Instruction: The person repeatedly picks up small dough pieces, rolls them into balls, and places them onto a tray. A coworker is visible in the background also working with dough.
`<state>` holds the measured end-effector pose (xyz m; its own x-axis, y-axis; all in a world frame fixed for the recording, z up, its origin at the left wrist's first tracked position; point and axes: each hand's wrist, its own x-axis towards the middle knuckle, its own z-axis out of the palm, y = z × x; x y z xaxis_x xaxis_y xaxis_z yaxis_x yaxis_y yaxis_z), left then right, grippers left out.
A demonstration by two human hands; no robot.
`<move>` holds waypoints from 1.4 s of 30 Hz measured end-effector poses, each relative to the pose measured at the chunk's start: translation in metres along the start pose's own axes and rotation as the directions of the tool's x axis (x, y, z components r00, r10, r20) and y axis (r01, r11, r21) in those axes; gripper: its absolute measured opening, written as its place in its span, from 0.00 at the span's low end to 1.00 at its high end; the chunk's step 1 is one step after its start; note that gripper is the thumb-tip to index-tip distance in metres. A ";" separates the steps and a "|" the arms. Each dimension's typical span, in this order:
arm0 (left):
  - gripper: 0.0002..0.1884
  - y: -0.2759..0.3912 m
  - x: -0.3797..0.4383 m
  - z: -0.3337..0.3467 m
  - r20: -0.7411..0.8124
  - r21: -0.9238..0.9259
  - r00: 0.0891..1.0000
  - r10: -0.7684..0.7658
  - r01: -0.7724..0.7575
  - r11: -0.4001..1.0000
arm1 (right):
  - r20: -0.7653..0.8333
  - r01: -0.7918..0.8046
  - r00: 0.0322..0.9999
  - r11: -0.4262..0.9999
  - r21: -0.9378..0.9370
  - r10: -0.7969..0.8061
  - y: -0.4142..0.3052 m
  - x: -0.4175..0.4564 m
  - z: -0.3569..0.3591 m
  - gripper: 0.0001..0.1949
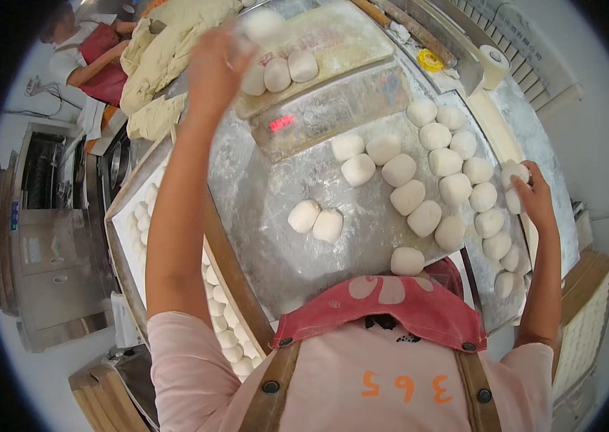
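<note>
My left hand [215, 67], blurred, is raised at the edge of a floury scale plate [347, 32]. A blurred white dough piece [262, 26] is beside its fingers; whether they grip it is unclear. Three dough pieces [277, 75] rest on the plate near that hand. My right hand [535, 197] has thumb and fingers around a dough piece [515, 171] at the right, with another dough piece [513, 201] just below. Between my hands, rounded dough pieces [424, 218] lie in rows on the floured metal table [272, 259], two of them [327, 225] apart from the rest.
A large dough mass [169, 48] lies at upper left, with a person [88, 54] in a red apron beyond. Wooden trays of dough pieces [237, 251] [585, 318] stand at both sides. The scale's display [282, 123] glows red. A rolling pin [423, 35] and yellow cutter [429, 60] lie at upper right.
</note>
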<state>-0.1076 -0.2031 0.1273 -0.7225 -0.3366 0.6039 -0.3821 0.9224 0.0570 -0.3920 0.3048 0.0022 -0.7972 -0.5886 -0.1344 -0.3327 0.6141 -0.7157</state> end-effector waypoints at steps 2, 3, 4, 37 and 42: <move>0.38 -0.035 0.008 0.016 -0.034 -0.110 0.981 -0.193 0.189 0.976 | 0.231 -0.151 0.968 0.961 0.231 0.097 -0.032 0.008 -0.001 0.18; 0.40 -0.036 0.009 0.022 0.117 -0.161 0.962 -0.247 0.264 0.951 | 0.266 -0.118 0.961 0.979 0.168 0.070 -0.043 0.015 -0.001 0.19; 0.42 -0.038 0.006 0.029 0.271 -0.200 0.919 -0.288 0.346 0.916 | 0.304 -0.083 0.951 0.991 0.103 0.048 -0.057 0.025 0.001 0.19; 0.24 -0.058 -0.093 0.030 0.382 -0.916 0.660 -0.646 0.180 -0.358 | -0.247 -0.186 0.969 0.658 -0.730 0.000 0.108 -0.058 -0.038 0.23; 0.25 -0.087 -0.227 -0.038 0.339 -0.908 0.613 -0.714 0.014 -0.419 | -0.086 0.043 0.985 0.699 -0.714 -0.148 0.098 -0.005 -0.032 0.24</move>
<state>0.1114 -0.2001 0.0150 -0.3652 -0.9290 0.0596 0.6733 -0.2194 0.7061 -0.4367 0.3849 -0.0447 -0.7794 -0.6257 0.0327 -0.6263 0.7794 -0.0164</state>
